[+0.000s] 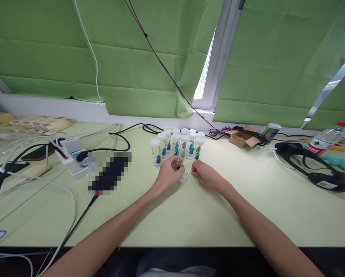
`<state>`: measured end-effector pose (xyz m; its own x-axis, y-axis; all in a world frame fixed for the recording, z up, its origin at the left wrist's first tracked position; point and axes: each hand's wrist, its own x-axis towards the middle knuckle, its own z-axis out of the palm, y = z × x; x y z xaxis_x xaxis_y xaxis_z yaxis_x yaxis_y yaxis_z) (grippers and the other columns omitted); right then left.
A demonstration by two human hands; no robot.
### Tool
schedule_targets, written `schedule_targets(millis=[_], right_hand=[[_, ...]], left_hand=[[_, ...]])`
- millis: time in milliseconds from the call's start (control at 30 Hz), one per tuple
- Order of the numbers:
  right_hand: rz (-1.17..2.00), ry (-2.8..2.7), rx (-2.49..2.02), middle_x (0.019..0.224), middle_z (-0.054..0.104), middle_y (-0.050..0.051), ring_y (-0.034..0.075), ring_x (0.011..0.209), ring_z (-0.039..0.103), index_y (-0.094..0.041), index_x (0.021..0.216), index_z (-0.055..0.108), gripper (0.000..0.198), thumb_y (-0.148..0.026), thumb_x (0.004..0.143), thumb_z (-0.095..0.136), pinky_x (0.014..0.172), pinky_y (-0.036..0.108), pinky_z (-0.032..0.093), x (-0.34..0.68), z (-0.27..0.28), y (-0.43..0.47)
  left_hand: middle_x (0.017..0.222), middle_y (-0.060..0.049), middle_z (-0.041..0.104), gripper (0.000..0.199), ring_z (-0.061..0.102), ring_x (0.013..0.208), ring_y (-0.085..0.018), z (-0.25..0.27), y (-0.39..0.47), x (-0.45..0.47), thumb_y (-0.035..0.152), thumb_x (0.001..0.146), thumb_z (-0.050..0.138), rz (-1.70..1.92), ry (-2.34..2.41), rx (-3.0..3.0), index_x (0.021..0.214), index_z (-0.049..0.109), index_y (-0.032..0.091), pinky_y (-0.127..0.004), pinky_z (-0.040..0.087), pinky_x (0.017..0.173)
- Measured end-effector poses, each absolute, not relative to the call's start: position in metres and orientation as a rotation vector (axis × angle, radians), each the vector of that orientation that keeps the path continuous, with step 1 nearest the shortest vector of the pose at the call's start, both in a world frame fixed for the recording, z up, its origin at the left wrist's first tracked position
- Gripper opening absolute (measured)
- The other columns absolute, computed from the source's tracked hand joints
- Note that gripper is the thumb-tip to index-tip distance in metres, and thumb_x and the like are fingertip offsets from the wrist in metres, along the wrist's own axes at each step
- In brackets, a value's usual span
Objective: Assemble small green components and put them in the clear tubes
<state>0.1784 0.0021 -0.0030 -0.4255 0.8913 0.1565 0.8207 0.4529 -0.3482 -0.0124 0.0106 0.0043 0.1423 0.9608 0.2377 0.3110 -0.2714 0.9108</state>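
My left hand (169, 171) is closed around a clear plastic tube (181, 157) and a small dark piece near its lower end. My right hand (204, 174) pinches a thin metal rod (188, 172), whose far end points toward the left fingers. Just below the fingertips, a white cap (183, 178) lies on the table. Behind both hands stands a cluster of several clear tubes with white lids (155, 143). Small blue or green parts (158, 158) and thin rods show inside them. Fingers hide part of the held tube.
Cables, a power strip (74, 163) and a pixelated dark device (111, 173) lie to the left. At the back right are an open cardboard box (240, 138), a can (271, 132), a water bottle (324, 141) and a black headset (319, 173). Green blinds hang behind the table.
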Motion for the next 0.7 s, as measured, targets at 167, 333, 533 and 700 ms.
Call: schedule_targets(millis=[167, 333, 533, 700], right_hand=[[0.273, -2.407, -1.511, 0.094, 0.057, 0.007, 0.017, 0.074, 0.052, -0.019, 0.085, 0.050, 0.014, -0.009, 0.094, 0.044, 0.061, 0.027, 0.033, 0.1778, -0.0024, 0.0016], [0.241, -2.412, -1.529, 0.096, 0.058, 0.008, 0.017, 0.073, 0.053, -0.019, 0.088, 0.050, 0.013, -0.010, 0.095, 0.043, 0.060, 0.027, 0.032, 0.1775, -0.0024, 0.0014], [0.221, -2.391, -1.494, 0.095, 0.059, 0.008, 0.018, 0.074, 0.053, -0.020, 0.089, 0.048, 0.012, -0.011, 0.095, 0.041, 0.062, 0.027, 0.034, 0.1785, -0.0039, 0.0016], [0.251, -2.235, -1.392, 0.085, 0.059, 0.006, 0.019, 0.072, 0.054, -0.021, 0.091, 0.045, 0.012, -0.012, 0.096, 0.038, 0.063, 0.028, 0.036, 0.1756, -0.0008, 0.0024]], left_hand=[[0.084, -0.003, 0.066, 0.017, 0.063, 0.061, -0.015, 0.0048, 0.0067, -0.0104, 0.021, 0.065, 0.062, 1.060, 1.224, 1.657, 0.082, 0.061, 0.019, -0.028, 0.049, 0.057], [0.078, -0.001, 0.063, 0.016, 0.056, 0.056, -0.013, 0.0058, 0.0065, -0.0110, 0.021, 0.066, 0.059, 1.048, 1.247, 1.750, 0.082, 0.060, 0.018, -0.027, 0.045, 0.055], [0.077, 0.000, 0.064, 0.018, 0.054, 0.061, -0.014, 0.0094, 0.0052, -0.0129, 0.020, 0.067, 0.057, 1.055, 1.357, 1.908, 0.084, 0.059, 0.020, -0.029, 0.042, 0.062], [0.079, -0.001, 0.067, 0.017, 0.055, 0.062, -0.016, 0.0108, 0.0042, -0.0130, 0.018, 0.068, 0.055, 1.046, 1.417, 1.967, 0.084, 0.059, 0.020, -0.030, 0.042, 0.064]])
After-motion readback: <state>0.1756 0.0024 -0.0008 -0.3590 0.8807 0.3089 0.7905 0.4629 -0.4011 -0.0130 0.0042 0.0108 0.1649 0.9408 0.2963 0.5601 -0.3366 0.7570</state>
